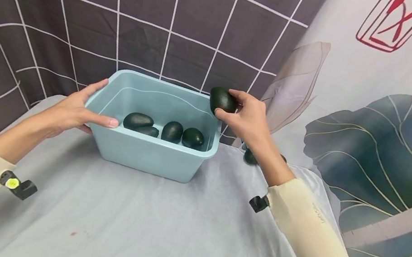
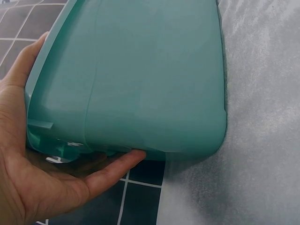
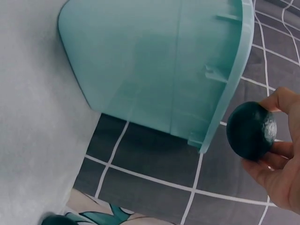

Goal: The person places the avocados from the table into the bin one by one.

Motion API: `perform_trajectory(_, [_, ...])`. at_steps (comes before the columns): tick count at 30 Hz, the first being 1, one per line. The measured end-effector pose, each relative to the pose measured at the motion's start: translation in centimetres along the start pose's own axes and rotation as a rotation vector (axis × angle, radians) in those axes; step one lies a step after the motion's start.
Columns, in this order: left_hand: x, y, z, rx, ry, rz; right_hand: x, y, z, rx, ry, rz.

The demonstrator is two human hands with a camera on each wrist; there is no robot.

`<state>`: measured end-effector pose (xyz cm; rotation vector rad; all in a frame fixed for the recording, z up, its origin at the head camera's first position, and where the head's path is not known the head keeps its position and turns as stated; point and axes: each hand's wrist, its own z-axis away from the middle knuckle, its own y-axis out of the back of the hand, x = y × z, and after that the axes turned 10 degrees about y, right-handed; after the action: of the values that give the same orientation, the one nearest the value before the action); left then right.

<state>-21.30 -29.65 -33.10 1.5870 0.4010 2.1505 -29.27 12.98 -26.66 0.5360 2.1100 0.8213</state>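
A light blue plastic bin [image 1: 151, 158] stands on the cloth, with several dark green avocados [image 1: 172, 132] lying on its floor. My left hand [image 1: 72, 109] grips the bin's left end, thumb over the front rim and fingers along the outside. In the left wrist view, that hand [image 2: 51, 183] spans the corner under the rim. Above the bin's right rim, my right hand [image 1: 247, 115] pinches another avocado [image 1: 222, 100] between thumb and fingers. The right wrist view shows this avocado [image 3: 251, 131] just outside the rim, held at the fingertips.
More avocados [image 1: 250, 157] lie on the cloth right of the bin, partly hidden behind my right forearm. A dark curtain with white grid lines [image 1: 149, 3] hangs close behind the bin. A leaf-patterned cloth [image 1: 387, 133] hangs at the right. Pale grey cloth [image 1: 139, 227] covers the table.
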Motion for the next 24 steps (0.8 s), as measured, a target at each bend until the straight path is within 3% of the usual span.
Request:
perform_trajectory(16, [0.1,0.0,0.0,0.008,0.013,-0.012,-1.1,-2.0,0.0,-0.093,0.037,0.014])
perform_trajectory(24, [0.2,-0.1,0.1,0.006,0.012,-0.008,-1.0,-2.6,-0.4,-0.092,0.044,0.013])
